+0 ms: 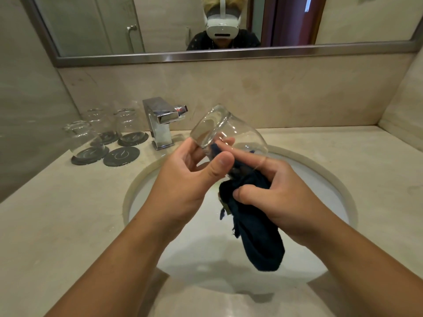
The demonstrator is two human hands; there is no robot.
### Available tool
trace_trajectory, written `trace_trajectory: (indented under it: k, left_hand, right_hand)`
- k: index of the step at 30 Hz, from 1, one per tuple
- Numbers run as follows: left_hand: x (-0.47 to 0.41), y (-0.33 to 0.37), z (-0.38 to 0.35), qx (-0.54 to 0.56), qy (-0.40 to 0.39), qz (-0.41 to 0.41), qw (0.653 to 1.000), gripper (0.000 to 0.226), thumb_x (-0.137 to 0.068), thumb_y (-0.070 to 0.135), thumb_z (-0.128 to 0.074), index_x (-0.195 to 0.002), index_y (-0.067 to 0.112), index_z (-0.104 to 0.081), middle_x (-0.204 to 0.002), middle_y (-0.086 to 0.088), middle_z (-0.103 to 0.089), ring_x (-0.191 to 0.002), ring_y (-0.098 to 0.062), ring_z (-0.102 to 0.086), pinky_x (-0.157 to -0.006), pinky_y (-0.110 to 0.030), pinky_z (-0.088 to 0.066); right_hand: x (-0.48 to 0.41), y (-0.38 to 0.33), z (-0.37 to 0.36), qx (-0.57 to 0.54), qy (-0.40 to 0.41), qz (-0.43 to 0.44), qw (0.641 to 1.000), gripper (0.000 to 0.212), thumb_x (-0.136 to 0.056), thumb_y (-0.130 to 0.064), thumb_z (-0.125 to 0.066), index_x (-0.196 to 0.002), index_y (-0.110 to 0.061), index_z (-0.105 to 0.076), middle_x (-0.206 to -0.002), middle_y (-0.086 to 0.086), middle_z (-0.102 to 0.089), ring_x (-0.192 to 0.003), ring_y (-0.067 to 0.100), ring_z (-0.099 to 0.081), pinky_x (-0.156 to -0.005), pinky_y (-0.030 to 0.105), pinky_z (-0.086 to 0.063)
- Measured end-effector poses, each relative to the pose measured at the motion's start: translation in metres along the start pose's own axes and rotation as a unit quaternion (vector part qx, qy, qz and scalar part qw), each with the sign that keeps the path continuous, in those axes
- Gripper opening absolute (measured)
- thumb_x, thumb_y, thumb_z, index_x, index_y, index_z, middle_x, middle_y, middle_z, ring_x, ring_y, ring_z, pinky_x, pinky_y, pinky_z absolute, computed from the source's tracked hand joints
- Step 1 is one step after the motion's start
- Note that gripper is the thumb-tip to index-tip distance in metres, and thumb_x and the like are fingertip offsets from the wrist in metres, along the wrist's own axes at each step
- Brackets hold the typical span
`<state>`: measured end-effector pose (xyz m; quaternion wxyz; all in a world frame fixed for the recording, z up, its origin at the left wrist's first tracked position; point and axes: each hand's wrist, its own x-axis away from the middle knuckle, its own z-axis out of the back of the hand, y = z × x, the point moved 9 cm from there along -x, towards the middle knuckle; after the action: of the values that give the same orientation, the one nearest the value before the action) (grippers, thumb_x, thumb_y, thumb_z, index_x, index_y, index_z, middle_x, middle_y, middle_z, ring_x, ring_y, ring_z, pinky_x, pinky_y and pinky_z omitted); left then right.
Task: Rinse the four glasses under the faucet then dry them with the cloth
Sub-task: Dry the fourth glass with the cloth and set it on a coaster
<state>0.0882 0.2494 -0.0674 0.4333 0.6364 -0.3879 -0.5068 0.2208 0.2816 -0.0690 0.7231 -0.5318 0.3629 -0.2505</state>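
You stood in a bathroom: a round basin (320,179) was sunk in a beige stone counter (68,213), with a chrome faucet (160,120) behind it. The framed mirror (229,53) reflected a glass shower door (109,26). Upturned glasses (127,124) sat on coasters (121,156).

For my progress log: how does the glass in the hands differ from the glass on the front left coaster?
The held glass is tilted above the sink, gripped by the left hand; the coaster glass stands straight on its dark coaster, untouched. The held glass has the dark cloth pushed into it by the right hand; the coaster glass holds nothing. Both are clear glass.
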Motion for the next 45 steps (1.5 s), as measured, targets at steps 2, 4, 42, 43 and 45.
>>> trace_trajectory:
  k: [2, 4, 42, 43, 45]
  left_hand:
    - [0.000, 0.000, -0.002, -0.004, -0.008, -0.005, 1.000, 0.079, -0.070, 0.056, -0.085, -0.136, 0.019, -0.064, -0.137, 0.001, -0.074, -0.128, -0.019, -0.070, -0.101, -0.027, -0.057]
    - [0.000, -0.001, -0.003, -0.007, -0.016, -0.007, 1.000, 0.074, -0.071, 0.050, -0.082, -0.136, 0.020, -0.063, -0.138, 0.002, -0.073, -0.127, -0.017, -0.071, -0.100, -0.026, -0.056]
    - [-0.001, -0.019, 0.004, 0.154, 0.065, 0.073, 0.983, 0.063, -0.087, 0.037, -0.075, -0.136, 0.001, -0.058, -0.135, -0.015, -0.073, -0.125, -0.027, -0.072, -0.095, -0.033, -0.059]
    - [-0.001, -0.019, 0.003, 0.144, 0.057, 0.067, 0.986, 0.059, -0.088, 0.036, -0.075, -0.133, 0.002, -0.059, -0.133, -0.015, -0.074, -0.122, -0.026, -0.073, -0.096, -0.034, -0.059]
    - [0.000, -0.019, 0.003, 0.131, 0.055, 0.057, 0.988, 0.048, -0.088, 0.034, -0.074, -0.122, 0.004, -0.061, -0.127, -0.015, -0.076, -0.116, -0.024, -0.075, -0.095, -0.033, -0.059]
  right_hand:
    - [0.000, 0.003, -0.002, -0.030, -0.017, -0.017, 0.999, 0.073, -0.076, -0.002, -0.056, -0.135, -0.043, -0.069, -0.128, -0.013, -0.076, -0.093, 0.016, -0.074, -0.085, 0.033, -0.059]
    - [0.000, 0.004, -0.006, -0.063, -0.041, -0.028, 0.997, 0.073, -0.075, -0.002, -0.055, -0.135, -0.041, -0.071, -0.127, -0.007, -0.077, -0.087, 0.018, -0.073, -0.088, 0.042, -0.058]
    - [0.002, -0.006, 0.033, -0.190, 0.208, 0.036, 0.959, 0.019, -0.088, -0.001, -0.076, -0.097, -0.017, -0.072, -0.096, 0.002, -0.081, -0.084, 0.019, -0.078, -0.070, 0.028, -0.061]
    - [0.002, -0.006, 0.033, -0.173, 0.215, 0.046, 0.960, 0.017, -0.087, -0.003, -0.078, -0.095, -0.018, -0.077, -0.100, 0.002, -0.082, -0.089, 0.019, -0.078, -0.075, 0.026, -0.061]
    - [0.003, -0.008, 0.033, -0.148, 0.222, 0.060, 0.962, 0.016, -0.085, -0.010, -0.081, -0.099, -0.019, -0.082, -0.104, 0.000, -0.083, -0.097, 0.017, -0.079, -0.082, 0.026, -0.062]
